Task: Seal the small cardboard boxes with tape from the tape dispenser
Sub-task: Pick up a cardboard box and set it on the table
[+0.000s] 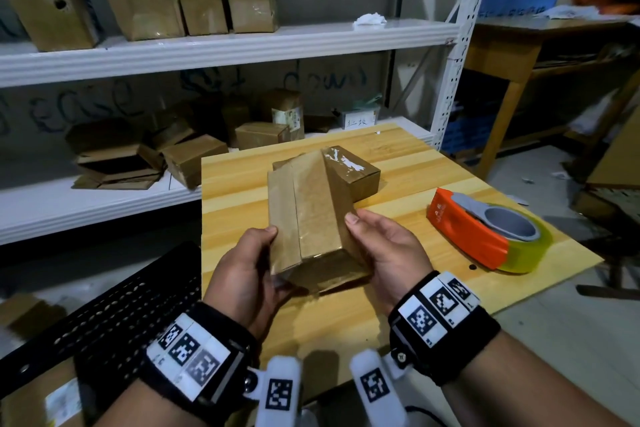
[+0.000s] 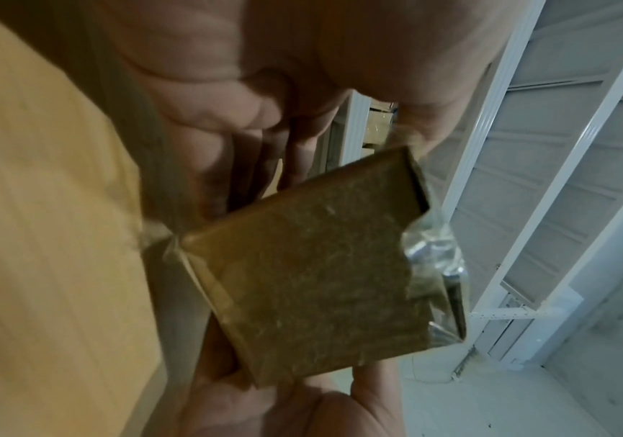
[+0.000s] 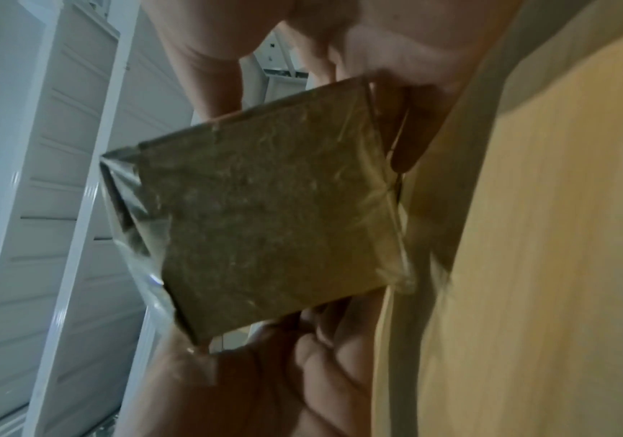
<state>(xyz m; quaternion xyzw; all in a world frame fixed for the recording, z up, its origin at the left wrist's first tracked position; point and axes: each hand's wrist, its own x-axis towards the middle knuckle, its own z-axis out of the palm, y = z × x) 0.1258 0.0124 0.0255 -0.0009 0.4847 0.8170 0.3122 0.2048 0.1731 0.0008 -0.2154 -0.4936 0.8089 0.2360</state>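
Note:
I hold a small brown cardboard box [image 1: 308, 215] tilted above the wooden table [image 1: 398, 163], one hand on each side. My left hand [image 1: 249, 267] grips its left side, thumb on the top face. My right hand [image 1: 381, 246] grips the right side, thumb on the upper edge. Clear tape runs along the top seam, and a loose crumpled tape end [image 2: 433, 254] sticks out at the box's near end [image 3: 276, 213]. A second small box [image 1: 353, 170] lies on the table behind it. The orange tape dispenser [image 1: 485, 229] with a clear roll rests on the table to the right.
White metal shelves [image 1: 221, 45] behind the table carry several cardboard boxes, some open or flattened. A black perforated chair back [image 1: 114, 308] stands at lower left. A wooden desk [image 1: 519, 45] stands at the right. The table's front edge is close to my wrists.

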